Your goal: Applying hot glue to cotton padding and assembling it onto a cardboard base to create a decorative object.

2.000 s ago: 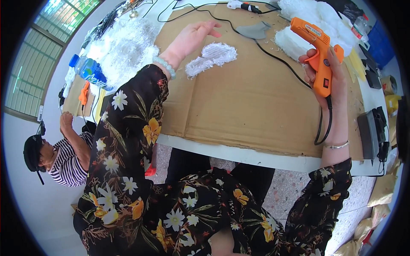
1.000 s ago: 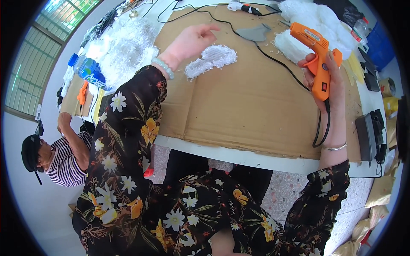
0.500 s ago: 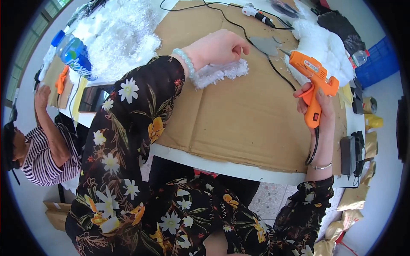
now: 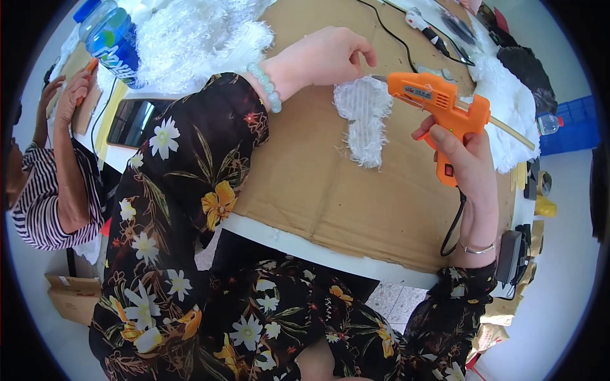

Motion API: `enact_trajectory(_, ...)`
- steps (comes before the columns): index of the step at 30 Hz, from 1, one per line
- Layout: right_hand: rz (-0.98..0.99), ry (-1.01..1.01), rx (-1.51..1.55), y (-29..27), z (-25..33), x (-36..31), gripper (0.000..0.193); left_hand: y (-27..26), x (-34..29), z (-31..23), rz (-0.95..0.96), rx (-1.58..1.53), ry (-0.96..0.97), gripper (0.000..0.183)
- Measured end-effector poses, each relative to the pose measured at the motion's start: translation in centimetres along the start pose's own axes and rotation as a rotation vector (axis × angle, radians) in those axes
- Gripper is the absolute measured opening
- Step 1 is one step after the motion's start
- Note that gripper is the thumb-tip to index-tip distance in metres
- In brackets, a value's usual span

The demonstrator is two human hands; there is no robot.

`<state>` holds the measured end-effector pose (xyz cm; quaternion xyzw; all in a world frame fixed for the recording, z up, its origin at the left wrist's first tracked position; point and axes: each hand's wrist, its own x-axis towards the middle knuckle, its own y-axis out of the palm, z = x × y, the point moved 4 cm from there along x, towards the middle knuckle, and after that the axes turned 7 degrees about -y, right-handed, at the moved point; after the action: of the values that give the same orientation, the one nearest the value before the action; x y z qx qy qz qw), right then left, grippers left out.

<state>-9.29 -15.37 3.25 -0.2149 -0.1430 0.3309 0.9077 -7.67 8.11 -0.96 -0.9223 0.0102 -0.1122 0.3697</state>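
A glue gun point(image 4: 422, 89), orange with a pale glue stick point(image 4: 515, 133) sticking out of its back, sits in my right hand point(image 4: 467, 152). Its nozzle points left, at the top edge of a white fluffy fabric piece point(image 4: 367, 117). This piece is roughly T-shaped, with its ribbed, flatter side showing. My left hand point(image 4: 333, 56) is bent over that same top edge, fingers curled and pinching there; the exact grip is partly hidden. The gun's black cord hangs down past my right wrist.
Brown cardboard point(image 4: 279, 171) covers the table. White fluffy material point(image 4: 197, 41) is heaped far left, near a blue-labelled bottle point(image 4: 111, 41) and a phone point(image 4: 136, 122). A second white heap point(image 4: 508, 95) and a white-black corded tool point(image 4: 427, 28) lie far right. A person in stripes point(image 4: 54, 197) works at left.
The fluffy piece has turned and now hangs toward me below my left hand. My right hand has brought the glue gun left, its nozzle now at the piece's edge. The view has shifted.
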Motion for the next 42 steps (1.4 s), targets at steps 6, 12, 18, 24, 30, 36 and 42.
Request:
enact_trajectory(6,-0.062,0.033,-0.074,0.7,-0.6,-0.3,0.025,0.1,0.1,-0.1,-0.008,0.017,0.026,0.024)
enact_trajectory(12,-0.005,0.044,-0.118,1.0,-1.8,-0.1,0.024,0.3,0.3,0.1,-0.024,0.011,-0.011,0.023)
enact_trajectory(18,-0.040,0.029,-0.125,1.3,-2.2,0.2,0.024,0.4,0.5,0.3,-0.007,-0.003,-0.060,0.024)
enact_trajectory(24,-0.033,0.094,-0.171,1.3,-2.5,0.4,0.027,0.3,0.6,0.3,0.007,0.039,-0.086,0.025)
enact_trajectory(30,-0.032,0.077,-0.197,1.2,-2.7,0.2,0.028,0.5,0.7,0.0,0.017,0.034,-0.084,0.025)
enact_trajectory(36,0.005,0.070,-0.217,1.4,-2.8,0.6,0.025,0.5,0.6,0.1,0.018,0.044,-0.088,0.026)
enact_trajectory(42,0.008,0.044,-0.255,1.4,-2.8,0.7,0.026,0.6,0.8,-0.2,0.026,0.054,-0.092,0.026)
